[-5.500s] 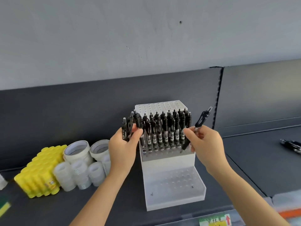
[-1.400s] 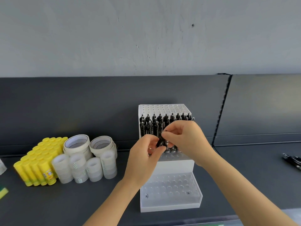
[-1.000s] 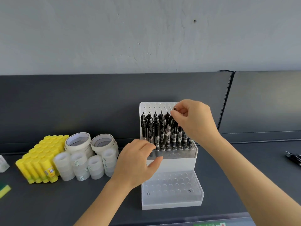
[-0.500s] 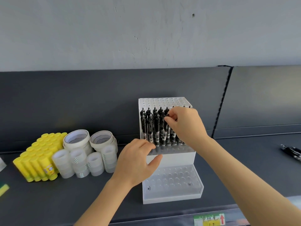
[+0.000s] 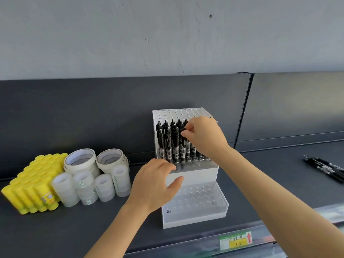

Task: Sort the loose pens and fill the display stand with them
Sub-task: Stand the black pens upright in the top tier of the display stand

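A pen [image 5: 183, 146] is pinched at its top by the right hand [image 5: 203, 139] in the display stand's [image 5: 194, 217] middle tier, frame centre. The stand is steadied by the relaxed left hand [image 5: 156, 185]. Vertical seating is advised; loose pens [image 5: 325, 168] lie far right.

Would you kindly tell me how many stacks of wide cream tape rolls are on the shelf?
2. One cream tape stack stands beside the yellow glue sticks; the other is to its right, nearer the display stand. Both are behind the clear tape rolls; others could be hidden.
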`<action>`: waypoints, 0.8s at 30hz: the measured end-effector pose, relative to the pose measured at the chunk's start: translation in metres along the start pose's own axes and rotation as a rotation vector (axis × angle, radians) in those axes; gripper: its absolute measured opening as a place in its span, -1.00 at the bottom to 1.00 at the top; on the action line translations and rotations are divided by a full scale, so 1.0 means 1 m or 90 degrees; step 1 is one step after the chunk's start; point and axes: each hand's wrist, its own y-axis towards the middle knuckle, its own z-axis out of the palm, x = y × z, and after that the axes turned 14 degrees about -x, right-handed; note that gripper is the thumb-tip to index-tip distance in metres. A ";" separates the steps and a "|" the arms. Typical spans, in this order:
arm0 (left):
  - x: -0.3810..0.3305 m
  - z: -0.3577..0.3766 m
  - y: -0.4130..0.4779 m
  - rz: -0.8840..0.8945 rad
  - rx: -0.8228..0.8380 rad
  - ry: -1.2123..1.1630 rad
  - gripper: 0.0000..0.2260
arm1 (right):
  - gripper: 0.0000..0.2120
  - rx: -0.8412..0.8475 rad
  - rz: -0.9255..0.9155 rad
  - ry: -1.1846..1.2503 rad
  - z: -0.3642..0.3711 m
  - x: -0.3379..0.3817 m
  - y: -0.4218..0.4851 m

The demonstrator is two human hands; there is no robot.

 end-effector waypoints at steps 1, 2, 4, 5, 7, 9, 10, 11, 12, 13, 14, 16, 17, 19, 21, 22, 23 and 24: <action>0.000 0.000 0.000 -0.004 0.002 -0.008 -0.62 | -0.75 -0.003 0.000 0.004 0.000 0.000 0.000; 0.001 0.000 -0.001 -0.009 0.006 -0.018 -0.62 | -0.74 -0.001 -0.002 0.007 0.000 0.000 0.001; 0.003 -0.002 -0.001 -0.017 0.013 -0.031 -0.62 | -0.74 0.009 -0.003 0.015 -0.001 0.002 0.004; 0.004 -0.002 -0.002 -0.020 0.016 -0.034 -0.62 | -0.74 0.010 0.000 0.024 -0.001 0.002 0.004; 0.004 -0.004 -0.003 -0.025 0.021 -0.044 -0.62 | -0.73 0.003 0.014 0.046 0.000 0.002 0.002; 0.003 -0.005 -0.002 -0.029 0.023 -0.057 -0.62 | -0.77 -0.005 0.044 0.076 0.001 0.000 -0.002; 0.002 -0.005 -0.001 -0.025 0.023 -0.063 -0.63 | -0.79 -0.006 0.060 0.091 0.001 -0.002 -0.004; 0.000 -0.005 -0.001 -0.020 0.023 -0.070 -0.63 | -0.78 -0.006 0.074 0.102 0.000 -0.004 -0.007; -0.001 -0.004 0.000 -0.016 0.024 -0.079 -0.64 | -0.74 -0.006 0.085 0.110 -0.001 -0.006 -0.010; -0.003 -0.003 0.001 -0.013 0.028 -0.091 -0.64 | -0.71 -0.008 0.095 0.116 -0.002 -0.010 -0.014; -0.006 -0.002 0.002 -0.009 0.033 -0.101 -0.64 | -0.68 -0.015 0.105 0.118 -0.003 -0.014 -0.019; -0.014 0.004 0.004 0.006 0.045 -0.119 -0.65 | -0.67 -0.033 0.125 0.109 -0.007 -0.027 -0.030; -0.019 0.007 0.005 0.014 0.054 -0.129 -0.65 | -0.67 -0.039 0.133 0.098 -0.009 -0.035 -0.036; -0.032 0.015 0.008 0.024 0.076 -0.153 -0.65 | -0.67 -0.044 0.158 0.080 -0.015 -0.054 -0.048; -0.046 0.024 0.010 0.032 0.093 -0.173 -0.63 | -0.67 -0.043 0.195 0.075 -0.023 -0.074 -0.058; -0.053 0.029 0.011 0.036 0.101 -0.180 -0.62 | -0.67 -0.042 0.216 0.071 -0.028 -0.085 -0.063; -0.061 0.034 0.013 0.040 0.107 -0.184 -0.61 | -0.67 -0.040 0.237 0.064 -0.032 -0.096 -0.067; -0.068 0.039 0.014 0.046 0.113 -0.186 -0.60 | -0.69 -0.038 0.254 0.057 -0.037 -0.107 -0.071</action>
